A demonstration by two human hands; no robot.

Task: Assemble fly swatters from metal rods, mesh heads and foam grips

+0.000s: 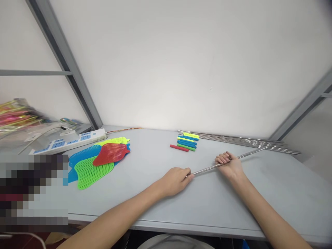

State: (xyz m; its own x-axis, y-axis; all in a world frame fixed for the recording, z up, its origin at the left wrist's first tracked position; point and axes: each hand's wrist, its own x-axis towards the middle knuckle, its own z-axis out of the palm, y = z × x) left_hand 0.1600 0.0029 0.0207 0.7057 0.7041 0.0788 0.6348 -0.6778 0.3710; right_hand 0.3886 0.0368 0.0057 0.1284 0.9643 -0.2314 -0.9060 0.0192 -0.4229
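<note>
A thin metal rod slants above the grey table between my two hands. My left hand pinches its near end between thumb and fingers. Farther along, my right hand is closed round the rod with the palm turned up, and the far end sticks out to the right. Several more metal rods lie in a bundle at the back right. Short coloured plastic handles in yellow, blue and green lie in a stack beyond my left hand, with a red handle in front.
Perforated fly swatter heads lie overlapping on the left: red, green, blue and yellow. Behind them is a white power strip with cables. Bagged coloured items sit at the far left. A white wall closes off the back.
</note>
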